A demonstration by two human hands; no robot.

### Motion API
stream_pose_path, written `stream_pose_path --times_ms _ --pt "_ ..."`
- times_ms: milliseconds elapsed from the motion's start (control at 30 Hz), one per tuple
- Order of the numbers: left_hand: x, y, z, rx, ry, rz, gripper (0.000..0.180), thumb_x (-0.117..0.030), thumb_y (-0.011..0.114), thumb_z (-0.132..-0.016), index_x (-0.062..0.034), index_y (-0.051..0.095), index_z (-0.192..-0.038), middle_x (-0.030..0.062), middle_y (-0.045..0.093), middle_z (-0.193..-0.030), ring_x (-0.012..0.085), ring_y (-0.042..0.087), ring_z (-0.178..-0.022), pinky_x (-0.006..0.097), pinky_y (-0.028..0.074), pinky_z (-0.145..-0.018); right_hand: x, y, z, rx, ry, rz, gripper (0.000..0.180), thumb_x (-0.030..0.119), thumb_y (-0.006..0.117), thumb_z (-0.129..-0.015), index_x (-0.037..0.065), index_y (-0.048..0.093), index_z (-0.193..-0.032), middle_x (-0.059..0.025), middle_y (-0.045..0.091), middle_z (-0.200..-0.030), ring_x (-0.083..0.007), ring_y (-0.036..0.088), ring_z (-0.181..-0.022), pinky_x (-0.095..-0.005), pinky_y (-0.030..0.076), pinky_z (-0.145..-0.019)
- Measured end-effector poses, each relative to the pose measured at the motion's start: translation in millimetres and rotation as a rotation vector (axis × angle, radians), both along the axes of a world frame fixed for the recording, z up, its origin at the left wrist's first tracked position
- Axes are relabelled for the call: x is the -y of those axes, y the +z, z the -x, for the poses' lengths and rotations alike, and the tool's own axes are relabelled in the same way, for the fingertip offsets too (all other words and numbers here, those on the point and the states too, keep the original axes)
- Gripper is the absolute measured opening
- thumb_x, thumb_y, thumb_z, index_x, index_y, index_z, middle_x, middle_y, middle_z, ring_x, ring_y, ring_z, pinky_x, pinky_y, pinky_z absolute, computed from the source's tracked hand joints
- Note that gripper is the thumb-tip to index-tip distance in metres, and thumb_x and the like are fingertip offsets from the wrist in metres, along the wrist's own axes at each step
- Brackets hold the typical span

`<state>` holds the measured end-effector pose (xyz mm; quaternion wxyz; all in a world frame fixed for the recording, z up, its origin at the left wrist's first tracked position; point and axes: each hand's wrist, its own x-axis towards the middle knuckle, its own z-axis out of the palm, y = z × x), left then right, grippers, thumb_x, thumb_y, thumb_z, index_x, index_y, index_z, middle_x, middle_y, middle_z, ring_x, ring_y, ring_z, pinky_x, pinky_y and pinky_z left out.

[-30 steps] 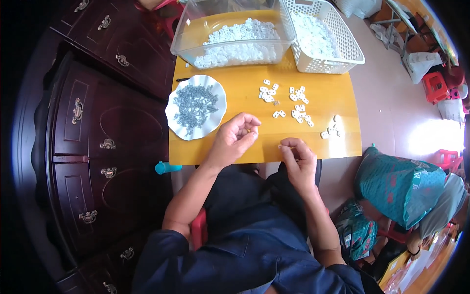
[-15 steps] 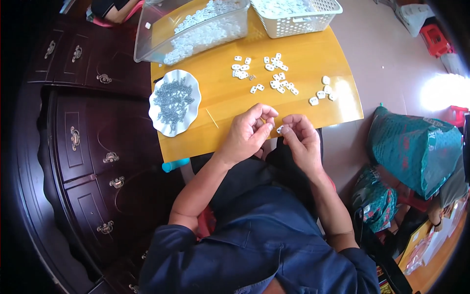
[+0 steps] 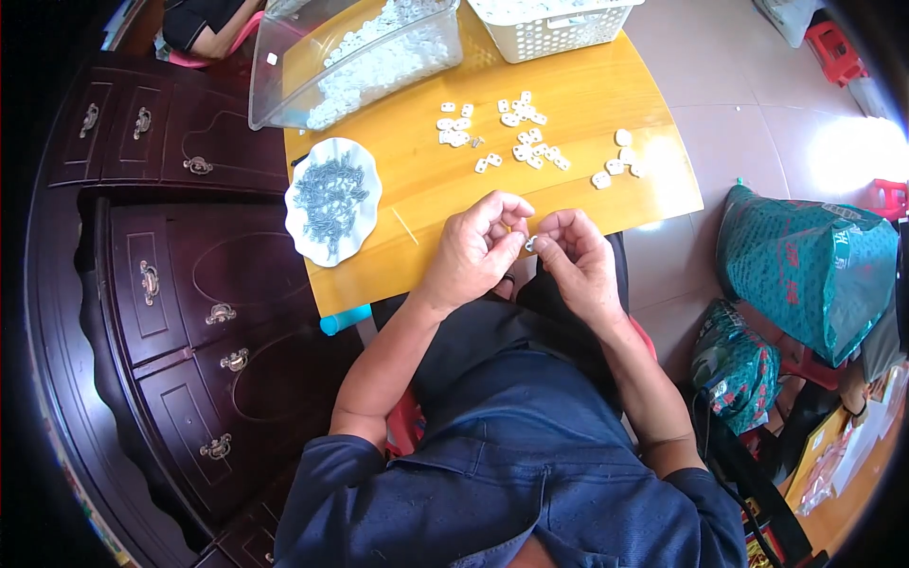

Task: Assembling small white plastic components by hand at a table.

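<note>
Small white piece [image 3: 530, 243]: being pinched between the fingertips of both hands, just off the near edge of the table [image 3: 568, 104] and above the lap, probably so both thumbs can be working on it close to the eye. Left hand [image 3: 476, 251]: fingers curling shut around the piece from the left, thumb pressing toward the right hand; whether it is also gripping a second part is too small to tell. Right hand [image 3: 579, 257]: fingers bending inward and meeting the left at the piece, palm turning toward the body. Both forearms are angling in from the lower edge, elbows spreading apart, wrists converging. On the table, beyond the hands: loose white pieces [image 3: 516, 137] lying scattered within reach; a white dish [image 3: 332, 200] of small grey metal parts at the left corner; a clear tub [image 3: 355, 57] and a white basket [image 3: 554, 24] of more white pieces along the far edge, seemingly stock.
</note>
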<state>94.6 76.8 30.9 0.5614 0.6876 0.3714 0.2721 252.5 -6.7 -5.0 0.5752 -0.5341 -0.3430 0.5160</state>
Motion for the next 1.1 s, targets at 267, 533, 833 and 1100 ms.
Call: stream_pose_path --times_ms 267,533,833,1100 --pt "3 2 -6 -0.039 0.018 -0.095 0.020 0.006 0.063 -0.091 -0.0021 0.062 -0.109 0.0036 0.065 -0.083 0.0052 0.057 -0.062 0.024 0.049 -0.058 -1 -13 4 0.051 -0.088 -0.057 0.014 0.001 0.071 -0.092 0.001 0.063 -0.103 0.0016 0.066 -0.080 -0.0020 0.058 -0.068 -0.0191 0.049 -0.061" --pt "3 4 -9 -0.074 -0.002 -0.153 0.020 0.005 0.063 -0.090 -0.0024 0.062 -0.109 0.0030 0.065 -0.080 0.0053 0.058 -0.061 0.024 0.049 -0.057 0 -10 4 0.050 -0.145 -0.044 0.014 0.000 0.072 -0.091 0.001 0.061 -0.099 0.0010 0.066 -0.077 -0.0018 0.058 -0.067 -0.0199 0.049 -0.060" --pt "-29 31 0 -0.126 -0.132 -0.087 0.031 0.000 0.069 -0.090 -0.0023 0.066 -0.121 -0.0016 0.068 -0.093 0.0019 0.057 -0.077 0.019 0.048 -0.069 1 -2 -1 -0.154 -0.130 -0.079 0.014 0.000 0.068 -0.095 0.002 0.056 -0.102 0.0028 0.063 -0.083 -0.0008 0.055 -0.068 -0.0176 0.045 -0.059" --pt "-108 20 -24 -0.336 0.066 -0.574 0.015 -0.003 0.070 -0.087 -0.0020 0.075 -0.101 0.0067 0.071 -0.085 0.0116 0.062 -0.065 0.026 0.051 -0.064 -2 -4 -2 -0.136 -0.162 -0.102 0.012 0.002 0.067 -0.096 0.002 0.057 -0.102 0.0038 0.063 -0.084 0.0001 0.053 -0.069 -0.0180 0.045 -0.062"
